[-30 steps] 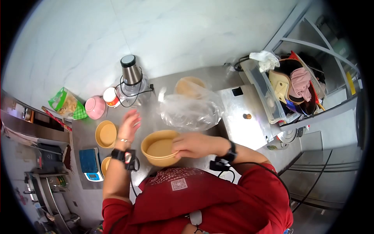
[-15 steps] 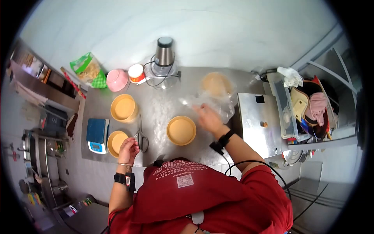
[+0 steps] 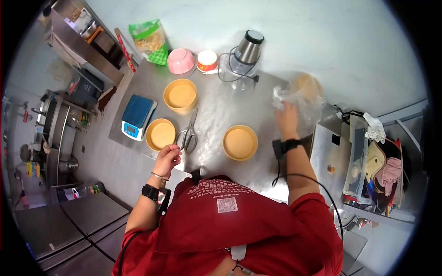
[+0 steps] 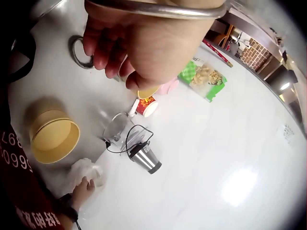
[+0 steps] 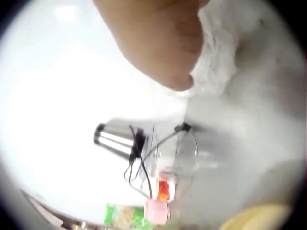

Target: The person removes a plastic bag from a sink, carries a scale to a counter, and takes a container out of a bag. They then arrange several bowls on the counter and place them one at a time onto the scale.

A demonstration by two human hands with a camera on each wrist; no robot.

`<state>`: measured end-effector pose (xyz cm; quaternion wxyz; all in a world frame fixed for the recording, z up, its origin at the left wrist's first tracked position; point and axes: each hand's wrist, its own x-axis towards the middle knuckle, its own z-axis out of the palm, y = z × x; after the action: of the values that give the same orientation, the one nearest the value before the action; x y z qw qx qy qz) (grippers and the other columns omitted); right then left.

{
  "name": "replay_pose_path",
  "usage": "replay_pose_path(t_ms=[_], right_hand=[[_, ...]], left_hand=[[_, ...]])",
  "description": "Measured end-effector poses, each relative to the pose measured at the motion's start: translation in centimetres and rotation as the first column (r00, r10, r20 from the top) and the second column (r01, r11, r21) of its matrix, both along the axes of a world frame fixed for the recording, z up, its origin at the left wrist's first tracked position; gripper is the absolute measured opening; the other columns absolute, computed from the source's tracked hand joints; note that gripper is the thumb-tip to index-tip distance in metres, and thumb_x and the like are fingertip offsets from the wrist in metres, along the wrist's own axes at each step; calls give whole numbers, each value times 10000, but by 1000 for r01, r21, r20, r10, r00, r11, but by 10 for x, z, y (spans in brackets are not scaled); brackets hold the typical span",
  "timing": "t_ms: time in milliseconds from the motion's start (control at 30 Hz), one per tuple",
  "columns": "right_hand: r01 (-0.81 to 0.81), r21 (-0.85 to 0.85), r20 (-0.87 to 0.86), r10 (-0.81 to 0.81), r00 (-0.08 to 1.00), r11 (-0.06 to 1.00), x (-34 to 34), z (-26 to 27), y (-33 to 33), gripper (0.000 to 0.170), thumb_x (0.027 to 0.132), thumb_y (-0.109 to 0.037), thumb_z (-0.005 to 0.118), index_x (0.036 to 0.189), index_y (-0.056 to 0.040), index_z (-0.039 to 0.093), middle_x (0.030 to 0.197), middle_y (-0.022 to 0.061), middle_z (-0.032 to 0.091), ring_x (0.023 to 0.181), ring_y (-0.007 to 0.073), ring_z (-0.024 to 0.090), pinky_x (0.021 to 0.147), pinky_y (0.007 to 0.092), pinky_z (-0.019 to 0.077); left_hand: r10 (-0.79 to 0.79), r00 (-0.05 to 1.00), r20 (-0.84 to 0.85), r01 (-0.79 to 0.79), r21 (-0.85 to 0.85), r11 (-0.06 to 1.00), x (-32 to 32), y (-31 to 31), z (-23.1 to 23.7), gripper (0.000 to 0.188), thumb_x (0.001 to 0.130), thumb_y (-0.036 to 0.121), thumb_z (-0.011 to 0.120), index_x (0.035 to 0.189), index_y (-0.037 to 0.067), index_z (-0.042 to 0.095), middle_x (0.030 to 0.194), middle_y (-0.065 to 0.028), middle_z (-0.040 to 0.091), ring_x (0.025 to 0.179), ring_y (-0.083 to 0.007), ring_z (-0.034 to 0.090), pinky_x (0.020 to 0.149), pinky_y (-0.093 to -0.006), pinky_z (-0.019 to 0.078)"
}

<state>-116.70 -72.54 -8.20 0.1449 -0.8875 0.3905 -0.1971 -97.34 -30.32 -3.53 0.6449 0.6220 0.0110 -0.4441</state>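
In the head view my right hand (image 3: 287,120) grips the edge of a crumpled clear plastic bag (image 3: 309,108), which partly covers a tan round container (image 3: 307,86) near the wall. Another tan container (image 3: 240,142) stands alone on the metal counter, left of that hand. My left hand (image 3: 167,162), fingers loosely curled, is just in front of a smaller tan container (image 3: 160,134) and beside black-handled scissors (image 3: 188,137). A deeper tan container (image 3: 180,95) stands behind these. The right wrist view shows the bag (image 5: 218,57) bunched against the hand (image 5: 158,43).
A blue-topped scale (image 3: 138,112) sits at the counter's left edge. Along the wall stand a green bag (image 3: 149,41), a pink bowl (image 3: 181,60), a red-and-white tub (image 3: 207,60) and a corded blender (image 3: 248,48). A metal box (image 3: 329,154) and a filled plastic bin (image 3: 357,156) are at right.
My right hand has let go of the middle container's rim and taken hold of the bag, shifting it. My left hand has come down toward the front edge. The head view has turned.
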Motion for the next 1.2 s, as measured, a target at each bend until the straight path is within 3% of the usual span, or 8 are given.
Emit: replay_pose_path(t_ms=[67, 133, 367, 533, 900, 967, 1067, 1200], right_hand=[[-118, 25, -26, 119, 993, 993, 0, -21, 43, 454, 733, -293, 621, 1132, -104, 513, 1130, 174, 500, 1001, 362, 506, 844, 421, 436], [-187, 351, -7, 202, 979, 918, -2, -15, 91, 386, 751, -213, 588, 1114, -97, 529, 1072, 175, 533, 947, 366, 522, 798, 425, 451], [-133, 338, 120, 97, 988, 932, -13, -37, 121, 277, 792, -142, 517, 1055, -71, 567, 924, 190, 573, 880, 363, 545, 759, 422, 454], [-145, 296, 115, 115, 987, 944, -10, -24, 138, 272, 797, -130, 524, 1059, -69, 562, 867, 191, 581, 813, 357, 563, 707, 421, 461], [48, 312, 42, -64, 997, 949, 62, -35, 176, 144, 799, -143, 571, 859, -31, 504, 717, 163, 582, 650, 335, 576, 578, 406, 449], [28, -39, 54, -26, 998, 999, 68, -53, 175, 188, 810, -199, 578, 784, -30, 502, 684, 143, 588, 628, 325, 573, 567, 399, 449], [320, 209, -54, -316, 947, 924, 84, -17, 198, 183, 805, -215, 576, 786, -35, 552, 689, 143, 609, 673, 322, 597, 611, 401, 461], [478, 140, -40, -477, 878, 867, 80, -12, 219, 191, 810, -225, 558, 896, -62, 610, 692, 152, 623, 674, 331, 604, 615, 400, 473]], left_hand=[[32, 999, -10, -32, 18, 999, 2, 8, -6, 102, 846, 122, 527, 944, 96, 530, 797, -7, 562, 660, -96, 537, 610, -237, 456], [71, 997, -11, -71, 41, 997, 5, 15, -10, 96, 842, 124, 533, 935, 102, 529, 801, -4, 561, 660, -94, 535, 608, -237, 454], [299, 878, 375, -426, 325, 844, 42, 31, -59, 344, 760, 154, 611, 1041, 132, 415, 803, 2, 494, 639, -99, 473, 533, -265, 429], [317, 877, 361, -462, 455, 761, 67, 42, -92, 450, 747, 121, 619, 1115, 125, 360, 803, -23, 502, 637, -118, 489, 503, -275, 438], [-27, 984, 173, 4, 130, 991, 112, 61, -84, 349, 790, 121, 619, 1077, 74, 427, 829, -38, 560, 665, -105, 548, 525, -216, 430], [-118, 983, 143, 106, 89, 990, 134, 77, -77, 319, 797, 120, 614, 1063, 72, 445, 836, -33, 562, 675, -102, 550, 538, -211, 431], [-268, 958, 99, 264, 49, 963, 175, 112, -66, 249, 813, 111, 599, 1035, 77, 490, 853, -20, 566, 700, -94, 555, 573, -203, 435], [-316, 943, 102, 321, -30, 947, 240, 176, -66, 214, 822, 130, 601, 1016, 92, 521, 848, -6, 569, 688, -82, 549, 587, -200, 443]])
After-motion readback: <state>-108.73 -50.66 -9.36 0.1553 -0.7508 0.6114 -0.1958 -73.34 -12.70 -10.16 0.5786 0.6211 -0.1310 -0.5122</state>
